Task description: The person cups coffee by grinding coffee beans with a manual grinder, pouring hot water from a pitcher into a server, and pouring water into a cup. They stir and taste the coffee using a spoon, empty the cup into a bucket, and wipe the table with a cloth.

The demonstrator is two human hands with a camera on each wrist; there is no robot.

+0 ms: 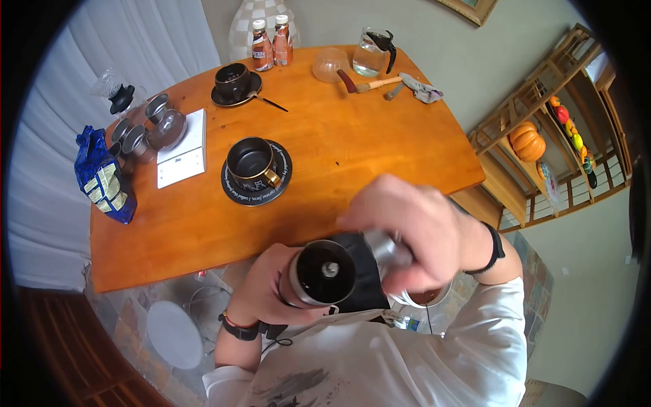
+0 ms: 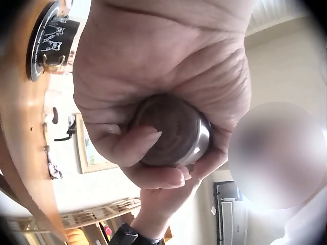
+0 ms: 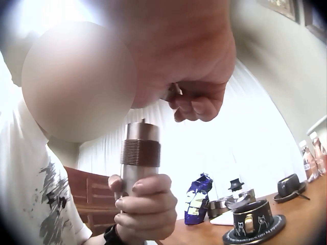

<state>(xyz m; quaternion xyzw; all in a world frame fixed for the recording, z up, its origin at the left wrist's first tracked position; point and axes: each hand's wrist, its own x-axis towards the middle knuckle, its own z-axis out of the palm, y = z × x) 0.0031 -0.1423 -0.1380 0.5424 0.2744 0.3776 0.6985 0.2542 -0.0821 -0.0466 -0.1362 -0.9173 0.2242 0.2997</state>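
My left hand point(image 1: 263, 277) grips a manual coffee grinder point(image 1: 323, 273) upright in front of my shirt. Its top is uncovered, with a metal shaft standing in the middle of the dark opening. In the right wrist view the grinder point(image 3: 140, 153) is a silver cylinder with a ribbed brown band, and my left fingers point(image 3: 145, 206) wrap its lower part. From the left wrist view its round base point(image 2: 171, 131) shows in my palm. My right hand point(image 1: 424, 227) is raised beside the grinder, curled around a silver metal piece point(image 1: 388, 252), blurred and mostly hidden by the fingers.
A black cup point(image 1: 251, 161) stands on its lettered saucer mid-table; another cup point(image 1: 232, 83) and saucer with spoon sit behind. At left are a blue bag point(image 1: 105, 175), a glass carafe point(image 1: 167, 130) and white scale point(image 1: 182, 159). Bottles point(image 1: 262, 47), brushes point(image 1: 380, 83) and a water jug point(image 1: 369, 57) are farther back.
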